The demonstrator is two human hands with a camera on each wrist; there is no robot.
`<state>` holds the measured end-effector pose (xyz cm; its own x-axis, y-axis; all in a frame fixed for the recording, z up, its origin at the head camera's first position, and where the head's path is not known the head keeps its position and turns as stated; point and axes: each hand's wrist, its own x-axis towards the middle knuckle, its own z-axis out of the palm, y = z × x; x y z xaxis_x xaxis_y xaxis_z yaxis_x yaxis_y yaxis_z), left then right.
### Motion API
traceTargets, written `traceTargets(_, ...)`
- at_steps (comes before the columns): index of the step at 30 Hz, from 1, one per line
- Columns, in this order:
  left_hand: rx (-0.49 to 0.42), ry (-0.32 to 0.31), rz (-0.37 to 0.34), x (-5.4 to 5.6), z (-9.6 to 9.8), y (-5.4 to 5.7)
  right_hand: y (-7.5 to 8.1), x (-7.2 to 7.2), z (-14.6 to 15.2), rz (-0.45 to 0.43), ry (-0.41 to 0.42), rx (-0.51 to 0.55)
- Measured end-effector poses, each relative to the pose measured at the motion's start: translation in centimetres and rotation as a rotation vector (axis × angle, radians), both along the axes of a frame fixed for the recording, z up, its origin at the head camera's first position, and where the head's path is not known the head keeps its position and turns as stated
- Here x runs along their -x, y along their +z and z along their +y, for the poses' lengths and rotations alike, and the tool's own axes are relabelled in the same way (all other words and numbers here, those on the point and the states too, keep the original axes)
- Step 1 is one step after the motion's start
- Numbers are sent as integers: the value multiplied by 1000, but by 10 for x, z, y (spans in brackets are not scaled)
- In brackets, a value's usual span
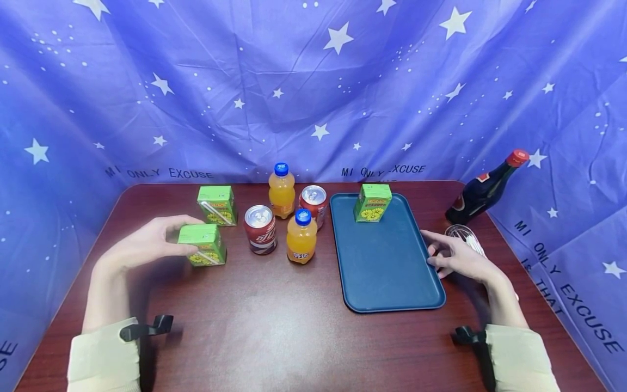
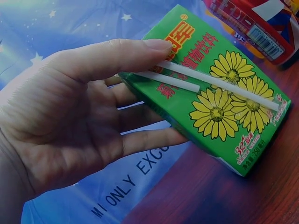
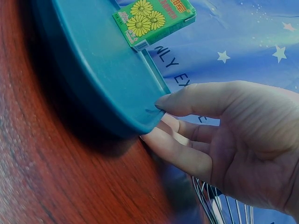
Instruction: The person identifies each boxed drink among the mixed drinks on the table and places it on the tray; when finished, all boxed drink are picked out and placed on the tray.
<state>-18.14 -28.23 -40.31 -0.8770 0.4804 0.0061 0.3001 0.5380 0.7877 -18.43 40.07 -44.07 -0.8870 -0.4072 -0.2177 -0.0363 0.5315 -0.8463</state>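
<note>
My left hand holds a green drink carton between thumb and fingers, at the table's left side. In the left wrist view, the thumb lies across the front of this carton, over its white straws, with the fingers behind. At the right, my right hand pinches the rim of a blue tray. The right wrist view shows the thumb on top of the tray's rim and fingers beneath it. A second green carton stands on the tray's far end.
Left of the tray stand a third carton, two orange drink bottles and two red cans. A dark red-capped bottle leans at the far right. A wire whisk lies behind my right hand. Starry blue cloth surrounds the table.
</note>
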Motion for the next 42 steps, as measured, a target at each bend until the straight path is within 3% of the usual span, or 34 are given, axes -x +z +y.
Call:
traceTargets(35,-65,178,103,-16,16,32,-1,1,1,-9,6,2)
traceTargets(42,-59,203,122,-15,19,40,-1,1,1,-24,1,5)
